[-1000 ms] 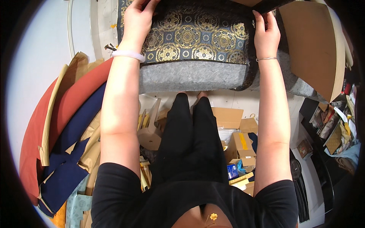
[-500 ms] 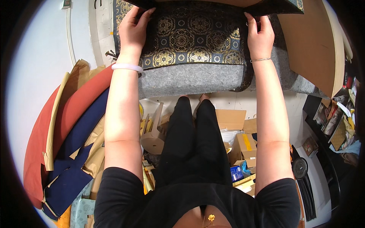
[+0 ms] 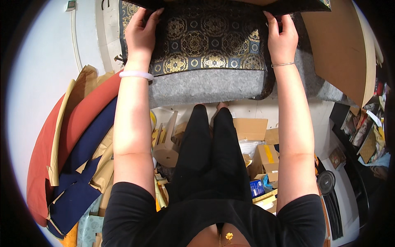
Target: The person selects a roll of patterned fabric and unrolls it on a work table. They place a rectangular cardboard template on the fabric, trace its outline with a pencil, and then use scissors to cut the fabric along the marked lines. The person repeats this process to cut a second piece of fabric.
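Observation:
At the top, a brown board with a dark edge (image 3: 282, 7) is held in both my hands; most of it lies beyond the picture. My left hand (image 3: 140, 36) is closed on its left side, thumb pointing up and inward. On its right side my right hand (image 3: 283, 38) pinches it between thumb and fingers. Beneath the board lies a black, blue and gold medallion-patterned fabric (image 3: 193, 47), partly in shadow. The fabric rests on a grey felt-covered surface (image 3: 205, 85), whose front edge hangs toward me.
Red and navy rolls (image 3: 82, 115) with brown paper lean at the left wall. A large cardboard sheet (image 3: 341, 49) stands at the right. Cardboard boxes (image 3: 265, 158) and packets crowd the floor around my legs. A black shelf (image 3: 349, 136) holds assorted items at far right.
Both hands and the board have shifted very slightly up, the left hand also a little leftward. My grip looks the same, and the patterned fabric lies as before.

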